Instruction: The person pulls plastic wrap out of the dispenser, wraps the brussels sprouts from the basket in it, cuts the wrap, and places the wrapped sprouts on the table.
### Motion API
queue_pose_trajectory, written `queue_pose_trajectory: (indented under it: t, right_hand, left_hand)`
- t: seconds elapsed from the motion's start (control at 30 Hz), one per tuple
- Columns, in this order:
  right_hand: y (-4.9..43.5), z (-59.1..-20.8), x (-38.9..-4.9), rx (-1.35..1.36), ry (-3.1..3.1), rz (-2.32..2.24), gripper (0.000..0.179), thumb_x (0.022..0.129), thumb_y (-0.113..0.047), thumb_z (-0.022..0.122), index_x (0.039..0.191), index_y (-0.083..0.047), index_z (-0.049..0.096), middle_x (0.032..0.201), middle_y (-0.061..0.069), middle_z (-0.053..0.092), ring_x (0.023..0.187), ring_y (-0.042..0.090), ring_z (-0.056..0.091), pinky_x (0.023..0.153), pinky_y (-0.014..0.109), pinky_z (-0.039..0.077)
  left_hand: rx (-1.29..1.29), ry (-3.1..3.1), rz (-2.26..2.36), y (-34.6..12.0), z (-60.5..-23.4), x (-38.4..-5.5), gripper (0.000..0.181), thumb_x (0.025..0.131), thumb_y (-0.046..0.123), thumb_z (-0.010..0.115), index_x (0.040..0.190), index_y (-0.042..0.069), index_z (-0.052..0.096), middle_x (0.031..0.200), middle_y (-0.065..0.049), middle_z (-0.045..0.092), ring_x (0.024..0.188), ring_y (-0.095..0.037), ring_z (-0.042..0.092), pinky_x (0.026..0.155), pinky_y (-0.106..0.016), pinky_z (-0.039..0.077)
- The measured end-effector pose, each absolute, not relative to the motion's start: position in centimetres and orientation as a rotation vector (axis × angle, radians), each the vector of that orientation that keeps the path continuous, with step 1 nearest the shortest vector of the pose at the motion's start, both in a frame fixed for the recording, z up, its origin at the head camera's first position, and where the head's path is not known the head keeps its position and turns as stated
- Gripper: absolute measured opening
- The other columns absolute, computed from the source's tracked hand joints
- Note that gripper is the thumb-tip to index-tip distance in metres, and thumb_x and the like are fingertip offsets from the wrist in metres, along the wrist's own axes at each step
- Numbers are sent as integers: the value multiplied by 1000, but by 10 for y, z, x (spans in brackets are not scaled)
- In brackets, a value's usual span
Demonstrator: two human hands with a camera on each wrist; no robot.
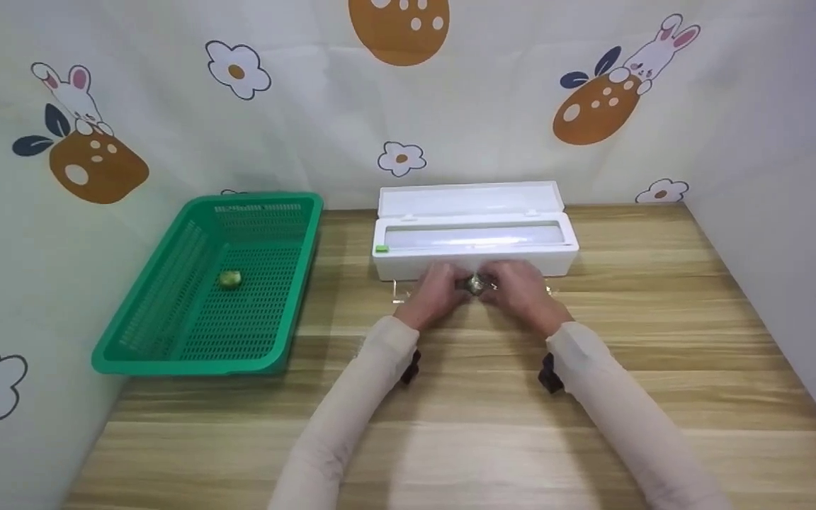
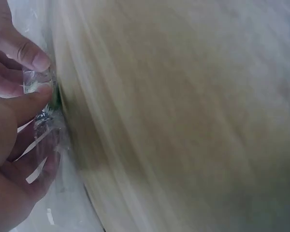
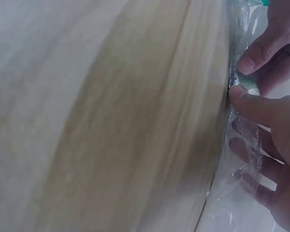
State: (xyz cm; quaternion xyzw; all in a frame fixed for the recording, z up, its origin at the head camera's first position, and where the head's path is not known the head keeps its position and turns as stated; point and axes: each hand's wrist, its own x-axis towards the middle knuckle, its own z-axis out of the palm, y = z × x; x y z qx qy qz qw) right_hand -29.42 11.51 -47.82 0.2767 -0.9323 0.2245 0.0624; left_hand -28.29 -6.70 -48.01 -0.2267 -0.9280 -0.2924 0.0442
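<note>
In the head view, a small greenish round thing point(image 1: 477, 285) is between my two hands, wrapped in clear cling film; its exact kind cannot be told. My left hand point(image 1: 438, 290) pinches the film at its left side, and my right hand point(image 1: 518, 287) pinches it at the right. Loose cling film point(image 3: 241, 140) drapes over the right fingers in the right wrist view. Both thumbs lie close together at the small bundle, and fingers hide most of it. Right behind the hands stands a white cling film dispenser point(image 1: 475, 265), its lid point(image 1: 472, 200) raised.
A green plastic basket point(image 1: 295, 297) stands to the left on the wooden table point(image 1: 479, 439). Inside it lies a small shiny yellow-green thing point(image 1: 230, 279). The dispenser has a green slider point(image 1: 382, 248) at its left end. A patterned cloth point(image 1: 323, 106) hangs behind the table.
</note>
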Motion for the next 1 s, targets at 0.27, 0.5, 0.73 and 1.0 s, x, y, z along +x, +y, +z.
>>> queue_pose_trajectory:
  t: [0.27, 0.5, 0.73, 1.0]
  right_hand:
    - [117, -483, -294, 837, -2783, 690, 24, 78, -18, 84, 99, -11, 74, 95, 5, 77, 90, 27, 70, 88, 49, 48]
    - [119, -479, -294, 907, -2825, 717, 28, 75, -23, 86, 97, -12, 74, 93, 3, 76, 89, 26, 69, 89, 46, 49]
    - [120, -472, -290, 950, -2916, 717, 30, 78, -25, 84, 103, -12, 74, 99, 3, 75, 93, 25, 67, 93, 45, 48]
    - [120, -473, -287, 988, -2912, 674, 21, 82, -21, 82, 99, -11, 75, 96, 6, 74, 90, 27, 66, 85, 45, 51]
  left_hand:
    - [-657, -2849, -853, -62, -480, -281, 4, 85, 9, 77, 86, 6, 76, 79, -8, 73, 68, -15, 52, 65, -33, 47]
    - [-637, -2941, -832, -63, -476, -280, 16, 79, 19, 83, 82, 5, 76, 71, -1, 67, 64, -12, 49, 59, -26, 41]
    - [-658, -2962, -884, -64, -476, -278, 16, 80, 17, 82, 73, 5, 74, 59, 8, 50, 58, -11, 42, 54, -21, 31]
    - [-623, -3072, -728, -63, -471, -275, 5, 81, 13, 79, 81, 8, 76, 70, 3, 65, 64, -12, 51, 57, -22, 40]
